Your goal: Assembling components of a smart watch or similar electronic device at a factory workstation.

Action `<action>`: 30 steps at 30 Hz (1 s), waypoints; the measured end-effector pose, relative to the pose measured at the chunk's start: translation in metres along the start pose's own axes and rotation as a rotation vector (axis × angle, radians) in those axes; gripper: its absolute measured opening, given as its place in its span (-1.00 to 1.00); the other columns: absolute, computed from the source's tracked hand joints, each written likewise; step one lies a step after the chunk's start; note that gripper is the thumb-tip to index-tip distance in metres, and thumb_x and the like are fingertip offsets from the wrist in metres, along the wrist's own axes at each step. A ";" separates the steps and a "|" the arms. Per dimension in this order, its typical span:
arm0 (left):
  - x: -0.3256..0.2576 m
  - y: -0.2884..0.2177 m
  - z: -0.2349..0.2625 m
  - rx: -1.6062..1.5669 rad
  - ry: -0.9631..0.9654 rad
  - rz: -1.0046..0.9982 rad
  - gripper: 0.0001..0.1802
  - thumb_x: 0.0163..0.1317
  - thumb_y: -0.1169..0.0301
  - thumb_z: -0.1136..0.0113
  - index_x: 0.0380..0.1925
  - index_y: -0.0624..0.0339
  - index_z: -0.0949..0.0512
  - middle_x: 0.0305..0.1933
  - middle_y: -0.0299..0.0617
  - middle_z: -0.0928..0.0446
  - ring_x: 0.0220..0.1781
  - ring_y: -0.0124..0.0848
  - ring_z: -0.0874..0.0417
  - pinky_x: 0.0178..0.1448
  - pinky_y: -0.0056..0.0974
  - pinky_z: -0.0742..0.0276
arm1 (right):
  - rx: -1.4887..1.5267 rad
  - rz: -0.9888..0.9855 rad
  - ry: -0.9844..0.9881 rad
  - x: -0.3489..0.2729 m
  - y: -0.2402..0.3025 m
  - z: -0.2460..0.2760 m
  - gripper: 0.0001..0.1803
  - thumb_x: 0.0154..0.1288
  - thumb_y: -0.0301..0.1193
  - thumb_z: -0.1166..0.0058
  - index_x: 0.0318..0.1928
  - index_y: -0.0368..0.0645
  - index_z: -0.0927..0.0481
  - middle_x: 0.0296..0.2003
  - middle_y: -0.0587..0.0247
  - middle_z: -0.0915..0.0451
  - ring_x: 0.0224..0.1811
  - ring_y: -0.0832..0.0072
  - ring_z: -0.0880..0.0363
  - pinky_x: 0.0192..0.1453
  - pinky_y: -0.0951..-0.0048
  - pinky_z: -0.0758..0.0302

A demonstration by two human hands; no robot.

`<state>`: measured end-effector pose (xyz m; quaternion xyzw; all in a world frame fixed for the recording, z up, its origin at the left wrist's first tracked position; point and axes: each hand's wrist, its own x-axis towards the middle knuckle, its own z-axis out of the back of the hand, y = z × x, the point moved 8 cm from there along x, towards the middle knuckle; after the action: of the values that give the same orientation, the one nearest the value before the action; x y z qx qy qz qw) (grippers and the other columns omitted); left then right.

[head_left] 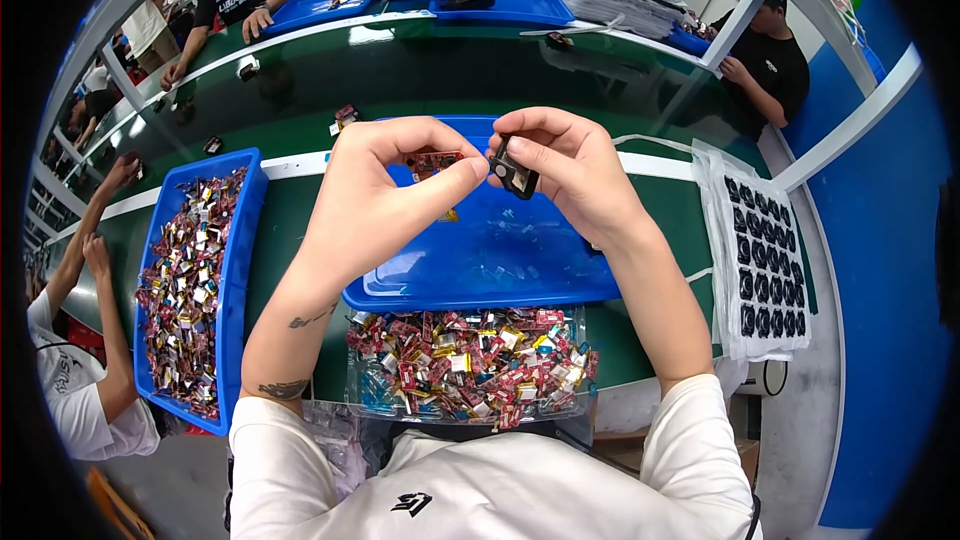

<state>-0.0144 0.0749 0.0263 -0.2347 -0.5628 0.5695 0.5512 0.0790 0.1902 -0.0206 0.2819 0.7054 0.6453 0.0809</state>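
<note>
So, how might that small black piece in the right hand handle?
The black piece is probably light, since the right hand holds it in a pinch. It looks stiff, with a firm, angular outline, and its flattish sides suggest sliding rather than rolling.

Green table (668,205) w/ blue tray (480,290) mid, clear box (375,402) nr front, blue bin (236,290) L, white sheet (722,270) R.

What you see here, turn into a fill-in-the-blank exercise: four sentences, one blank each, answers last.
1. The left hand holds a small board whose main colour is ____.
2. The right hand holds a small part that is mostly ____.
3. The blue bin heaped with electronic pieces sits to the ____ of both hands.
4. The white sheet with rows of dark pieces lies to the ____ of both hands.
Answers: red; black; left; right.
</note>
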 end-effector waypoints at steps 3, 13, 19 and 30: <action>0.002 0.002 0.000 0.028 -0.010 -0.001 -0.92 0.10 0.54 -0.26 -0.45 0.37 -0.60 -0.47 -0.26 -0.56 -0.42 -0.59 -0.53 -0.42 -0.48 -0.49 | 0.063 -0.068 -0.004 -0.005 0.003 -0.004 -0.72 0.25 -0.46 -0.14 -0.04 -0.29 -0.52 -0.26 0.20 -0.60 -0.21 0.50 -0.63 -0.29 0.57 -0.61; 0.000 0.001 0.005 0.125 -0.192 -0.178 -0.90 0.02 0.49 -0.26 -0.49 0.34 -0.63 -0.16 -0.13 -0.57 -0.53 -0.64 -0.48 -0.44 -0.53 -0.38 | -0.087 0.043 -0.043 -0.016 0.011 -0.025 -0.66 0.17 -0.56 -0.20 -0.02 -0.33 -0.50 -0.10 0.12 -0.55 -0.15 0.51 -0.59 -0.23 0.53 -0.66; -0.003 0.002 0.005 0.189 -0.202 -0.153 -0.90 -0.01 0.50 -0.25 -0.55 0.35 -0.62 -0.08 -0.08 -0.58 -0.56 -0.67 -0.45 -0.48 -0.55 -0.33 | -0.067 0.111 -0.077 -0.021 0.015 -0.029 -0.69 0.19 -0.58 -0.16 -0.03 -0.32 -0.51 -0.08 0.14 -0.55 -0.08 0.49 -0.57 -0.18 0.52 -0.66; 0.000 0.009 0.005 0.160 -0.169 -0.116 -0.87 -0.02 0.49 -0.21 -0.55 0.40 -0.61 -0.14 -0.03 -0.61 -0.45 -0.53 -0.61 -0.41 -0.48 -0.47 | -0.161 0.216 -0.084 -0.023 0.019 -0.034 -0.75 0.22 -0.64 -0.07 -0.07 -0.33 -0.50 -0.11 0.18 -0.53 -0.07 0.49 -0.57 -0.14 0.51 -0.67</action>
<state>-0.0221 0.0753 0.0195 -0.1082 -0.5728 0.5973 0.5508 0.0870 0.1496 -0.0030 0.3755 0.6130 0.6923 0.0626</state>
